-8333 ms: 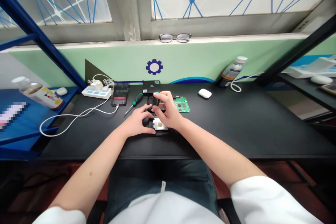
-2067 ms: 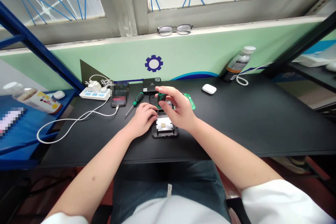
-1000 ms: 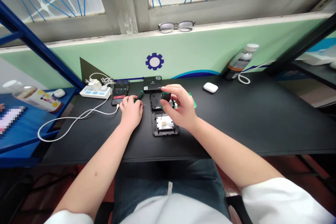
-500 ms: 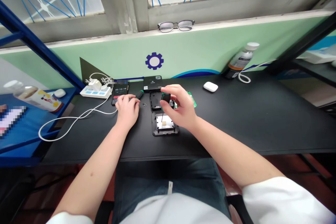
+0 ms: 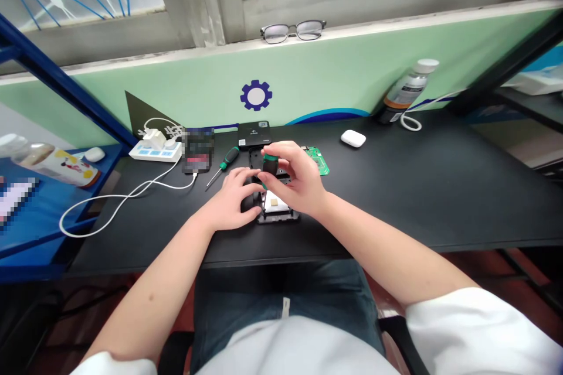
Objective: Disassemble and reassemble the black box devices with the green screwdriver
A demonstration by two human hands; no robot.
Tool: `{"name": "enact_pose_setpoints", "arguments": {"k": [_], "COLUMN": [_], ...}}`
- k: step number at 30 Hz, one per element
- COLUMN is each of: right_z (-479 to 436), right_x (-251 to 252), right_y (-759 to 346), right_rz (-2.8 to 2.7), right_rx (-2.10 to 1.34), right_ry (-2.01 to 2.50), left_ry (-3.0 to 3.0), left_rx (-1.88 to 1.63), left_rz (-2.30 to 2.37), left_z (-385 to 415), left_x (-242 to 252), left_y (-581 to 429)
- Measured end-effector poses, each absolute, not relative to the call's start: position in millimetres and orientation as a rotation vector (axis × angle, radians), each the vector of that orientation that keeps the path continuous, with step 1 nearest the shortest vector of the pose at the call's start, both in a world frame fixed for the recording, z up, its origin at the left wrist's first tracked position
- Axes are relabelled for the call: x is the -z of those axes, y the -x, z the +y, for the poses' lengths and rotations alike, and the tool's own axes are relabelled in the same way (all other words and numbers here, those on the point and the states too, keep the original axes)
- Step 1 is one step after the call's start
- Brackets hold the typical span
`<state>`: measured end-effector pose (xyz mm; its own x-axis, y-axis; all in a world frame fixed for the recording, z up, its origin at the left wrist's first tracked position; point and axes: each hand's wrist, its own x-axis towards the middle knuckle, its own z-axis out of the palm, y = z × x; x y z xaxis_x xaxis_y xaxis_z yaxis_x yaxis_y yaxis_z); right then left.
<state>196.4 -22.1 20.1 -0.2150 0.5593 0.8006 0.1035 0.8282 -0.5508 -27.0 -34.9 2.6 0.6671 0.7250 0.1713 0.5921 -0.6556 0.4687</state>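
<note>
My right hand (image 5: pixel 297 179) grips a short green-and-black screwdriver (image 5: pixel 270 165) by its handle, over an opened black device housing (image 5: pixel 281 218). A white plate (image 5: pixel 276 204) with a small tan square lies inside the housing; the screwdriver's tip is hidden. My left hand (image 5: pixel 233 196) rests at the housing's left edge, fingers spread, thumb by its lower left side. Behind the hands is a black case part (image 5: pixel 255 155), mostly covered. Left of them a second green-and-black screwdriver (image 5: pixel 229 158) lies on the table.
A green circuit board (image 5: pixel 319 161) lies right of my right hand. At the back are a black box (image 5: pixel 254 133), a phone (image 5: pixel 197 149) on a white cable, and a power strip (image 5: pixel 156 151). To the right are a white earbud case (image 5: pixel 353 139) and a bottle (image 5: pixel 407 94).
My left hand has left the second screwdriver and moved right to the housing's edge. My right hand stays over the housing with its screwdriver, whose handle looks more upright. The view has shifted slightly.
</note>
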Motion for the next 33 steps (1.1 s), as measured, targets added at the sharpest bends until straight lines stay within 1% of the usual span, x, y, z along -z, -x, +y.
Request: {"name": "enact_pose_setpoints", "arguments": {"k": [10,16,20,23,31,33], "right_z": [-22.2,-21.1,-22.6,-24.7,-23.4,-22.4], "right_x": [-18.7,-16.8,-20.9,-27.4,-32.7,-31.1], "right_y": [-194.3,-191.5,-190.5,-191.5,-199.8,-201.5], "right_rz": [-1.817,-1.846,-1.829,-1.794,-1.827,-1.851], "right_rx": [-0.378,-0.275,-0.259,-0.402,-1.012,-1.089], "right_ry": [0.486,0.469,0.365,0.337,0.216,0.236], "left_ry": [-2.55,-2.539,-2.521,-2.491,-2.463,-2.455], "left_rx": [-0.454,-0.461,-0.488,-0.485,-0.454,-0.446], "left_rz": [1.041,1.051,1.066,1.082,1.057,1.075], "left_z": [-33.4,-32.8,-33.0,-33.0,-31.1,-31.2], "left_x": [1.3,-0.9,0.0,-0.2,-2.2,-3.1], "left_y": [26.1,24.6,23.0,22.3,23.0,22.5]}}
